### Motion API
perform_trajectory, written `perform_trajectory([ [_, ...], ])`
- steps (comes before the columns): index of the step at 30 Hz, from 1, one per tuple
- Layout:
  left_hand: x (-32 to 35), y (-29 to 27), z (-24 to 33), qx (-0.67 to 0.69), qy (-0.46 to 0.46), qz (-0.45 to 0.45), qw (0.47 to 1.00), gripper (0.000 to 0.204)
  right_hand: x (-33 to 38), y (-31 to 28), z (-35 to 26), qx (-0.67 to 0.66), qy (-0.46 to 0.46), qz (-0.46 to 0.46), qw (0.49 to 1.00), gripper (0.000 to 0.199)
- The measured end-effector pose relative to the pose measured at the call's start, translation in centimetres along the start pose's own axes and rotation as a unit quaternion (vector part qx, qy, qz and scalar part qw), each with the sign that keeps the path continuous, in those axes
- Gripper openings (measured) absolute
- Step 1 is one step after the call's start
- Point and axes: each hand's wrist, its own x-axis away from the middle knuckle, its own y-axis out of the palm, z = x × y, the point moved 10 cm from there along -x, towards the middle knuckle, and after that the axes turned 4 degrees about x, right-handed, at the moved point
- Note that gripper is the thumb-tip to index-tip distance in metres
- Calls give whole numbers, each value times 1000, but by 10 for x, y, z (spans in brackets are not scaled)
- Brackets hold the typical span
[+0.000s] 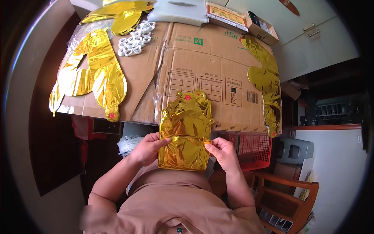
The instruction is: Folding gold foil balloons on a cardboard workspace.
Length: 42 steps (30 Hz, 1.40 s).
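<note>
A folded gold foil balloon [185, 152] hangs over the table's near edge, its upper part with small tabs and a red dot resting on the cardboard. My left hand [150, 148] pinches its left edge between thumb and fingers. On the opposite edge, my right hand [223, 152] grips it the same way, at about the same height. A crease runs across the foil between my two thumbs. Flat on the left of the table lies another gold foil balloon [109, 78], wide and letter-like. A curved gold foil balloon [261, 78] lies along the right edge.
Cardboard [144, 78] covers the table. Coiled white ribbons [134, 41] sit near a stack of gold foil balloons [126, 21] at the back left. Clear plastic bags [177, 11] and small boxes [261, 29] line the back. A red basket [253, 150] and a wooden chair [288, 191] stand at right.
</note>
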Motion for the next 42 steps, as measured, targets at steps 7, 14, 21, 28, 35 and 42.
perform_trajectory([
  [7, 2, -1, 1, -18, 9, 30, 999, 25, -11, 11, 6, -92, -1, -5, 996, 14],
  [14, 0, -3, 1, -12, 20, 20, 1000, 27, -16, 16, 13, -206, -16, 2, 978, 12],
  [21, 0, -5, 1, -29, 3, 17, 999, 27, -21, 36, 2, -218, 3, -52, 975, 26],
  [28, 0, -6, -3, -31, -41, 5, 999, 28, -27, 52, 16, -158, 47, -209, 964, 30],
  [35, -1, -11, 9, -9, -8, 16, 1000, 21, -27, 53, 28, -164, 46, -218, 961, 29],
  [42, 0, -12, 5, -44, -33, 10, 998, 19, -24, 53, 15, -182, 41, -198, 962, 20],
])
